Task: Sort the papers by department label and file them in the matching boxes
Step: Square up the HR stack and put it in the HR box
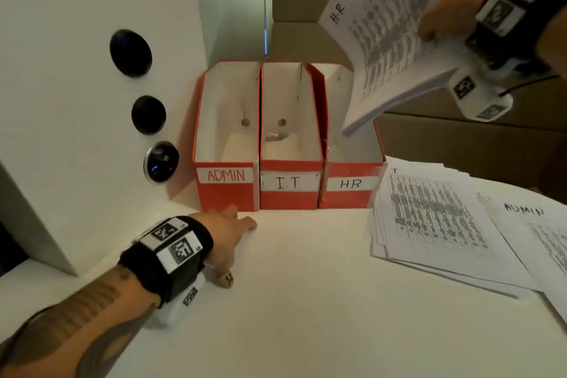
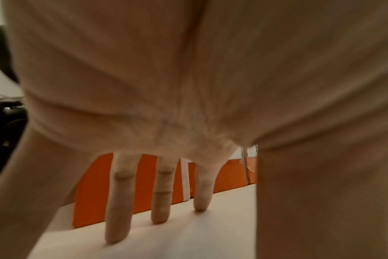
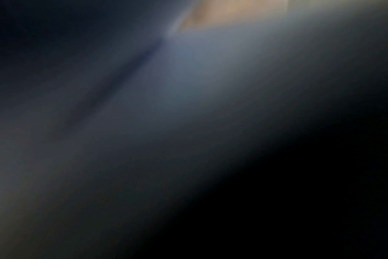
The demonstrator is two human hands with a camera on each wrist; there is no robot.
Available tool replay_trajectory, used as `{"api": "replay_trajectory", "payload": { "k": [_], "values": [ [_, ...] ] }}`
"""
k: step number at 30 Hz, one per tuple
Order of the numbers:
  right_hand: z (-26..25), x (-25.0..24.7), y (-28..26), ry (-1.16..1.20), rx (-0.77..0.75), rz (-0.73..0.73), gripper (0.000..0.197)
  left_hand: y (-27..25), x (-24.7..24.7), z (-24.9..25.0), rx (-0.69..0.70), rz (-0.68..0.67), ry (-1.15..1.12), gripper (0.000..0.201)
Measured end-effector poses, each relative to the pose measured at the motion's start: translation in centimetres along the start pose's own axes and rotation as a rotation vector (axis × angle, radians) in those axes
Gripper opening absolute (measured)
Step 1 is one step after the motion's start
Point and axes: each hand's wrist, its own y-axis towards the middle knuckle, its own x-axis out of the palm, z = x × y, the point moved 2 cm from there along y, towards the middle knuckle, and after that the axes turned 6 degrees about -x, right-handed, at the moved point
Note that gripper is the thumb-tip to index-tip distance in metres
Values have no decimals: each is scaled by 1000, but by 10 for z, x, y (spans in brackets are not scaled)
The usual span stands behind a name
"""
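A white table (image 1: pixel 306 301) is seen across the lower part of the head view, with a large white cabinet (image 1: pixel 76 101) standing at its left, fitted with three dark round knobs.

Three red boxes are set side by side at the back of the table, touching one another, open tops upward and long axes running away from the viewer. From left to right they are labelled: ADMIN box (image 1: pixel 226 190), IT box (image 1: pixel 290 193), HR box (image 1: pixel 349 193). A small object lies at the bottom of the IT box; it cannot be identified.

A loose pile of printed papers (image 1: pixel 435 224) lies flat on the table just right of the HR box. A sheet marked ADMIN (image 1: pixel 527 215) rests at the pile's right side, partly overlapping it.

A stack of papers marked HR (image 1: pixel 386 40) is held in the air above and behind the HR box. It is tilted, its long axis running from upper right down to lower left, the lower corner pointing toward the HR box. The right hand (image 1: pixel 448 3) grips the stack at its right edge, thumb on the printed face. The right wrist view is dark and blurred.

The left hand (image 1: pixel 228 233) is laid flat on the table just in front of the ADMIN box, with fingers (image 2: pixel 118 201) straight and spread, tips on the surface.
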Motion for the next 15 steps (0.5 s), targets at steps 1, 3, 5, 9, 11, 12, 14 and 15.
{"api": "replay_trajectory", "payload": {
  "k": [1,3,5,9,11,12,14,15],
  "values": [
    [-14,18,-5,-28,45,33,77,-1,0,1,-3,-4,13,115],
    [-22,44,11,-71,32,-67,75,-2,1,2,-6,-8,30,114],
    [-27,65,20,-73,63,-174,77,-3,2,2,2,-5,22,113],
    [-21,117,27,-159,70,-290,89,0,2,0,14,-6,-3,113],
    [-17,142,31,-196,54,-356,89,1,1,-1,22,-12,-5,113],
    [-16,152,33,-230,34,-381,87,2,2,-1,25,-14,-4,114],
    [-21,167,32,-299,-19,-423,77,3,1,-1,29,-28,-3,114],
    [-26,172,30,-328,-42,-436,70,3,0,-2,30,-33,-4,114]
  ]
}}
